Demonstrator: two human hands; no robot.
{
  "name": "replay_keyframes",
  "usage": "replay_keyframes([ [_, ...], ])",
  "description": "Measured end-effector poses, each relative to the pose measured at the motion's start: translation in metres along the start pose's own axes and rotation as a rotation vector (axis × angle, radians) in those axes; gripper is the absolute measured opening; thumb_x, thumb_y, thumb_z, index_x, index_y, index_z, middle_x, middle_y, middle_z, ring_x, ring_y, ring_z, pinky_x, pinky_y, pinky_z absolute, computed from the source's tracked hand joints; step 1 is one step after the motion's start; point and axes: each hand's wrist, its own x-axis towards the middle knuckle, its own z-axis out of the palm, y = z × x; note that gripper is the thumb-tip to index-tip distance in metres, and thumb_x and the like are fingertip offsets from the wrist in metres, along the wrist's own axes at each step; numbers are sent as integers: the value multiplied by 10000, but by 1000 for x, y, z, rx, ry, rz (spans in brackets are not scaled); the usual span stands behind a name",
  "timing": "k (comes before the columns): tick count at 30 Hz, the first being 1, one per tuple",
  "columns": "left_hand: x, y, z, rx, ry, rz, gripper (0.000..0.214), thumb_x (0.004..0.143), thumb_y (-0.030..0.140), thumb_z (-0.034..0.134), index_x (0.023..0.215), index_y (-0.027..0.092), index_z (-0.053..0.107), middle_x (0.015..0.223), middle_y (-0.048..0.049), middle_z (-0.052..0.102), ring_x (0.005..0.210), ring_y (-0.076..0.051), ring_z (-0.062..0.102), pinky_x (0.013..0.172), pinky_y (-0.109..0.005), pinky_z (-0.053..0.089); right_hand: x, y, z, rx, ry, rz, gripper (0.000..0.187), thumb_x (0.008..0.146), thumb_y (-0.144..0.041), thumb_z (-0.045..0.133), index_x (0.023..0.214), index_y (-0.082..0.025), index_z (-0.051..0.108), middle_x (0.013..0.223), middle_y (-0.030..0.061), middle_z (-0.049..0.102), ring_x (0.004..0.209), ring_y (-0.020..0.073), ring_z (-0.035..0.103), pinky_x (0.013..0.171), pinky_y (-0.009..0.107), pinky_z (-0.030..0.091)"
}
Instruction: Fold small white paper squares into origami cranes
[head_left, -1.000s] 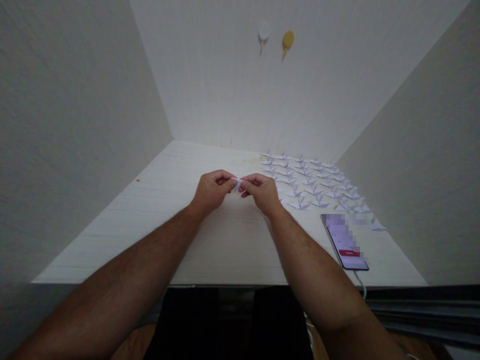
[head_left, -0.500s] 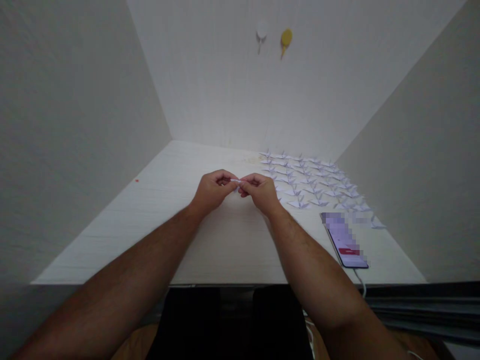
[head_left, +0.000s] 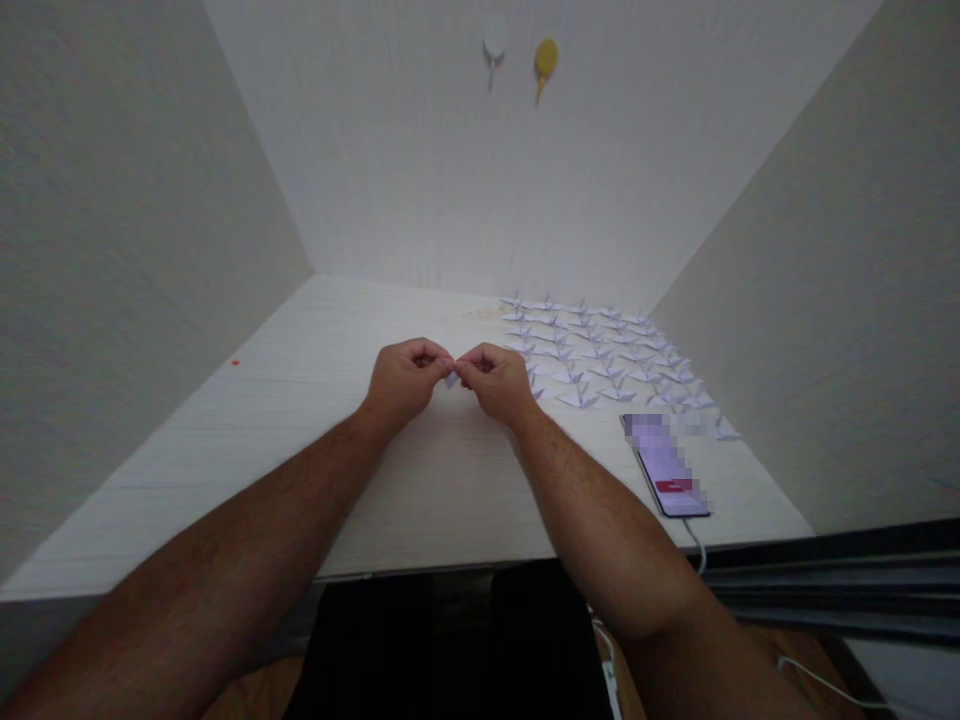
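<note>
Over the middle of the white table (head_left: 450,480), my left hand (head_left: 409,380) and my right hand (head_left: 495,378) meet at the fingertips. Both are closed in a pinch on one small piece of folded white paper (head_left: 451,379). Only a bit of the paper shows below the fingers; its full shape is hidden. Just right of my right hand stand rows of small white paper cranes (head_left: 582,398), several in each row.
A phone (head_left: 667,470) with a lit screen lies at the right front, its white cable (head_left: 697,545) running over the table edge. White walls enclose three sides. A white hook (head_left: 494,42) and a yellow hook (head_left: 546,58) are on the back wall. A red speck (head_left: 235,362) lies at left.
The whole view has shifted, so the scene sits further left. My hands stay together on the paper, which now shows less between the fingertips and more below them.
</note>
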Motion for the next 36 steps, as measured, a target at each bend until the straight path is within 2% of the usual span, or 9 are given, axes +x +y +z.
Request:
replay_keyframes([
  [13, 3, -2, 2, -42, -12, -60, 64, 611, 211, 737, 582, 197, 682, 586, -14, 662, 533, -129, 547, 520, -256, 409, 3, -1, -2, -84, -7, 9, 171, 745, -303, 682, 648, -177, 619, 557, -25, 603, 519, 92, 525, 524, 213, 410],
  [24, 6, -7, 2, -104, -35, -86, 76, 586, 241, 760, 594, 196, 699, 490, 8, 582, 445, -90, 434, 429, -226, 307, 7, 6, -3, -75, -12, 55, 159, 729, -308, 677, 654, -175, 634, 554, -24, 612, 528, 101, 552, 524, 213, 425],
  [27, 8, -9, 0, -160, -80, -146, 126, 593, 281, 781, 646, 182, 723, 475, 15, 550, 429, -78, 390, 421, -226, 280, 8, 6, -4, 0, -8, 104, 155, 703, -302, 686, 642, -172, 630, 500, -28, 587, 471, 100, 534, 476, 209, 412],
  [31, 10, -15, -4, -291, -190, -157, 247, 684, 347, 731, 840, 157, 755, 513, 16, 540, 454, -80, 414, 437, -218, 290, 8, 2, -5, 144, 9, 219, 173, 680, -319, 688, 627, -165, 632, 508, -5, 613, 433, 94, 519, 432, 207, 402],
  [33, 9, -16, -5, -386, -239, -174, 299, 671, 312, 735, 927, 157, 746, 573, 10, 576, 494, -86, 467, 462, -217, 341, 8, 0, -4, 198, 16, 233, 182, 673, -327, 692, 626, -160, 639, 502, 1, 612, 414, 87, 496, 417, 208, 395],
  [36, 6, -14, -4, -479, -237, -236, 321, 639, 275, 761, 940, 168, 730, 722, -17, 656, 605, -110, 578, 540, -234, 453, 7, -1, -4, 207, -5, 217, 200, 670, -346, 705, 648, -153, 654, 538, 10, 636, 421, 84, 493, 414, 213, 395],
])
